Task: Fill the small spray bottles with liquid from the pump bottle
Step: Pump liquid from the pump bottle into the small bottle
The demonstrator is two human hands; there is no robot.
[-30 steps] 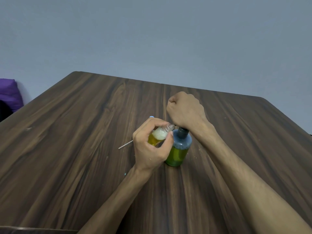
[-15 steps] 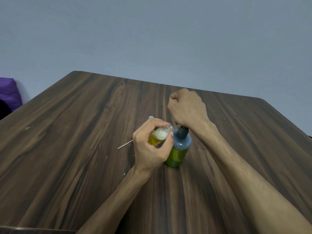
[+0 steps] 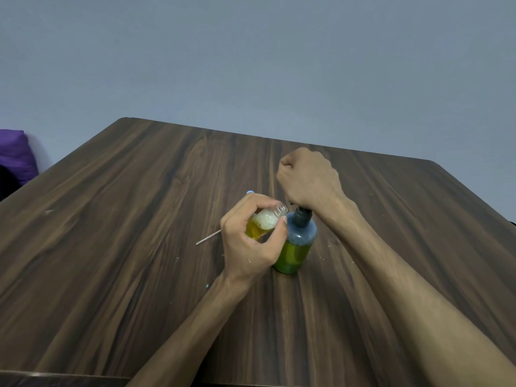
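Note:
My left hand (image 3: 251, 244) grips a small clear spray bottle (image 3: 268, 220) with no cap, tilted so its open neck points at the pump bottle. It holds yellow liquid with white foam on top. The pump bottle (image 3: 297, 247) stands upright on the table, blue-tinted above and green-yellow below, with a dark collar. My right hand (image 3: 307, 178) is curled in a fist, and its heel rests on the pump head, which it hides. The nozzle cannot be seen.
A thin white dip tube (image 3: 208, 237) lies on the dark wooden table (image 3: 111, 247), and a bit of a blue cap (image 3: 250, 192) shows behind my left hand. A purple cloth (image 3: 14, 155) sits off the table's left side. A grey wall stands behind.
My right fist has risen slightly on the pump head since a second ago. My left hand and the small bottle have stayed where they were.

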